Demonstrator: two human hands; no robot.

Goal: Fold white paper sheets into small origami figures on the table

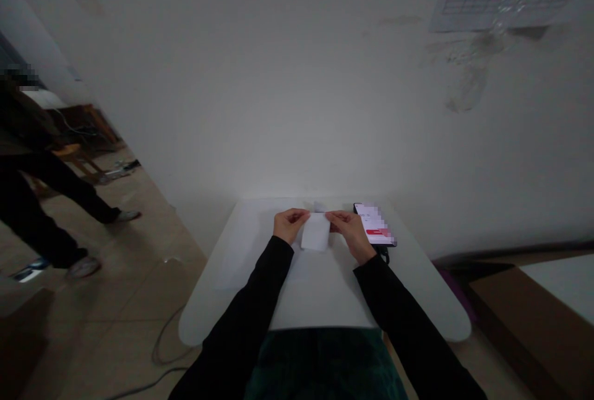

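Smartphone (pixel 375 224) lying at the far right edge of the white table (pixel 413 282); standing person (pixel 39 192) on the tiled floor (pixel 130 288), left, near a wooden stool (pixel 74 153).

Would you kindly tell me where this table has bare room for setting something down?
The white rounded tabletop has room between the black sleeves and beyond the right one; hands, white paper and black smartphone crowd its far edge.

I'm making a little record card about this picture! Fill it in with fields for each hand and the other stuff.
Left hand: holding the white paper at its left side
Right hand: holding the white paper at its right side
Beside right hand: smartphone, screen lit
Surface: white table
Off to the left: a standing person on the tiled floor
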